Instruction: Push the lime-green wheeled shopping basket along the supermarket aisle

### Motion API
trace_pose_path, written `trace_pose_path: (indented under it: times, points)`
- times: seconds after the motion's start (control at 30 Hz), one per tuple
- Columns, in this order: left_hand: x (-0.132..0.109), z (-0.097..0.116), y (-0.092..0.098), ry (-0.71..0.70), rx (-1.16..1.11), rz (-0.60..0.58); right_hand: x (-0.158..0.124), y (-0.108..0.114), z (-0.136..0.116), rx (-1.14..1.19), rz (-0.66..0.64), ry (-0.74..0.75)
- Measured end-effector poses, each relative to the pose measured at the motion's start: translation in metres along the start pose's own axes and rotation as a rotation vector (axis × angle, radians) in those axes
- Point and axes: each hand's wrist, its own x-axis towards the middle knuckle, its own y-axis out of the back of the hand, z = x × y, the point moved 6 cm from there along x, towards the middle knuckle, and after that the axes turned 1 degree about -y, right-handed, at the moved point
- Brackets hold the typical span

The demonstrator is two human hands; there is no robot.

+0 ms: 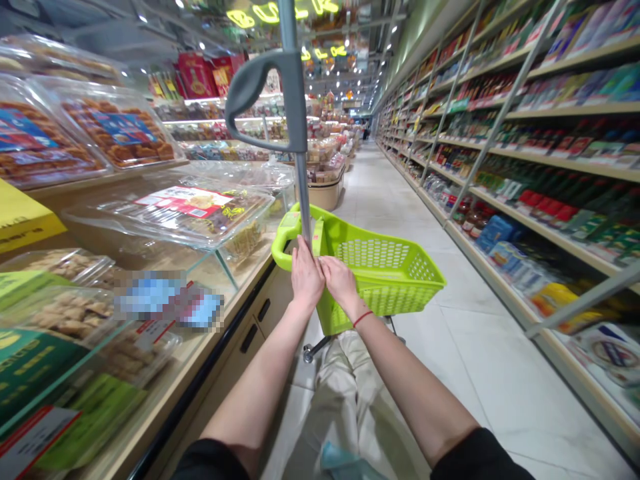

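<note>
A bright green shopping basket [385, 257] with perforated walls sits in front of me, next to a metal pole [302, 190]. High on this pole is a grey loop handle [265, 100]. My left hand [306, 277] is at the basket's near end, its fingers stretched upward against the lower pole. Touching it from the right, my right hand [340, 280] has its fingers bent in toward the left one. What lies between the two hands is hidden. A thin red cord [363, 318] circles my right wrist.
On the left, a wooden counter [260, 280] carries clear boxes of snacks, including a large labelled tray [185, 200]. Stocked shelves [550, 160] line the right side. A tiled aisle [370, 180] runs ahead. Below the basket, a caster [309, 353] shows.
</note>
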Motion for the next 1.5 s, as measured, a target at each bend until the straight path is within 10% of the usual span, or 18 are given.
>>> trace_pose_path:
  times: [0.33, 0.7, 1.13, 1.5]
  points:
    - [-0.003, -0.013, 0.002, -0.048, 0.069, -0.007, -0.017, 0.002, -0.016, -0.102, -0.078, 0.194]
    - [-0.016, -0.010, 0.008, -0.016, 0.179, 0.016, -0.051, 0.024, 0.067, -0.092, 0.016, 0.033]
    - [-0.029, -0.015, 0.006, -0.090, 0.277, -0.120, -0.006, -0.015, -0.020, -0.011, -0.122, 0.175]
    - [-0.038, -0.018, 0.006, -0.119, 0.290, -0.133, -0.056, 0.032, 0.082, -0.134, 0.056, -0.013]
